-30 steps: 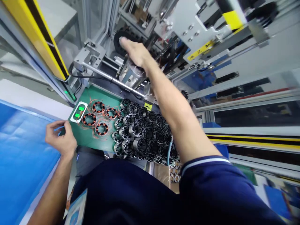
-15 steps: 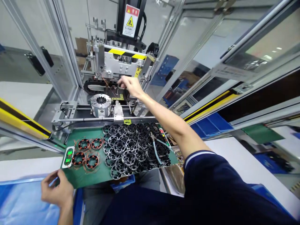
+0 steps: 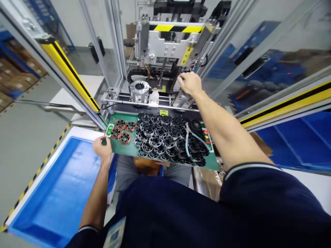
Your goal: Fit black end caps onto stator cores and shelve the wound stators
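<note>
My left hand [image 3: 102,148] is at the left corner of the green work board [image 3: 121,148], beside a small panel with lit green buttons [image 3: 109,130]. Its fingers are loosely curled, with a gap between thumb and forefinger. Over the right metal cylinder fixture [image 3: 181,100] my right hand [image 3: 190,83] hovers with bent fingers. What it holds, if anything, is hidden. The left cylinder fixture [image 3: 139,90] carries a black slotted ring. On the board lie several copper-wound stator rings [image 3: 125,137] and a heap of bare black-and-silver stator cores [image 3: 156,141], topped by blue-handled pliers [image 3: 188,137].
A machine head with yellow-black striping [image 3: 178,28] stands behind the fixtures, a spiral rod [image 3: 162,72] below it. Metal posts and yellow guard strips [image 3: 69,74] flank both sides. A blue tray [image 3: 62,193] lies at left; a panel with coloured buttons [image 3: 207,139] is at right.
My right hand has moved away from the spiral rod, rightward to the right cylinder fixture. My left hand stays by the green-button panel. The camera view has shifted and tilted downward.
</note>
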The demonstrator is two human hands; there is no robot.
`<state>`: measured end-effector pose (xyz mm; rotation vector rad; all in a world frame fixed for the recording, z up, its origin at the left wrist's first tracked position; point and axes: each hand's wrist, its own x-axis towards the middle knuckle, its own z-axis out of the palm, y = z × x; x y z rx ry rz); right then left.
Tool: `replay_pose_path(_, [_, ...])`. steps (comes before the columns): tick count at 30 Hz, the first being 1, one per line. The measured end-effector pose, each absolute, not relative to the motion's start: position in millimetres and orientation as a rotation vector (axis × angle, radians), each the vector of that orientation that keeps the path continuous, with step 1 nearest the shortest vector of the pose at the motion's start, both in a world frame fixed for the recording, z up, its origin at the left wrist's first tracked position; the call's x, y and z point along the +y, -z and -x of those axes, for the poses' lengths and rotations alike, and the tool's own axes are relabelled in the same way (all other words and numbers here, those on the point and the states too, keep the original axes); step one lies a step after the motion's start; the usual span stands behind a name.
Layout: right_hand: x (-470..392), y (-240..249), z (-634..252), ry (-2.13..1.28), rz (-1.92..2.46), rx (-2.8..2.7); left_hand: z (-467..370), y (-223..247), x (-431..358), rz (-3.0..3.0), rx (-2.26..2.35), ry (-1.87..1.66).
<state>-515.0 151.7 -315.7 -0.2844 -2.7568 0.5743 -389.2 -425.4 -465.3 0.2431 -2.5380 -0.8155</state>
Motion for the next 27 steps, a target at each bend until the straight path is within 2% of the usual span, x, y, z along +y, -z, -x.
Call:
replay_pose_path(6, [127,300,369,-0.594,-0.042,-2.401,334,468,-383,0.027,-2.758,0.635])
replay_pose_path(9, [133,318,274,-0.711,0.265,-2.308,334,474,-355,-0.034,-2.773,0.607])
replay_pose_path(13, [144,388,175,-0.776,0.599,-2.187,348,477,-340,-0.11,-2.705,0.69])
replay_pose_path(17, [137,469,116,-0.796,0.805,-2.276,348,481,-349,-0.047,-2.532,0.929])
replay_pose_path(20, [125,510,100,-0.798,0.903,-2.303,344,480,-360,-0.012,-2.306,1.168])
replay_pose_path(27, [122,541,106,-0.786,0.811,-2.289,301,461,-371,0.304,-1.949,1.838])
